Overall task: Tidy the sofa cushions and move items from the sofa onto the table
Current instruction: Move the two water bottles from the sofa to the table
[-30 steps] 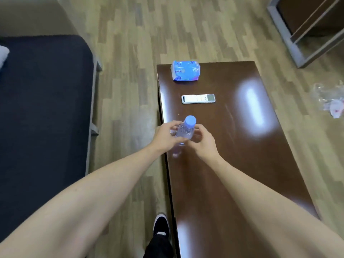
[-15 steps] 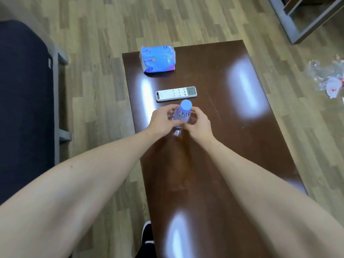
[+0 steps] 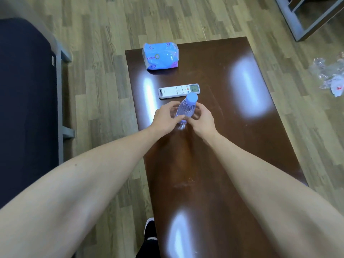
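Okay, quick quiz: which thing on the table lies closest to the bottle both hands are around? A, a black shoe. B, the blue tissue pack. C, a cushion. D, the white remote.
D. The white remote lies just beyond the cap of the bottle, which the left hand and right hand hold, while the blue tissue pack sits farther off near the far edge of the table.

Both bare forearms stretched forward, left hand point(image 3: 164, 119) and right hand point(image 3: 202, 120) cupped close together, fingers curled inward
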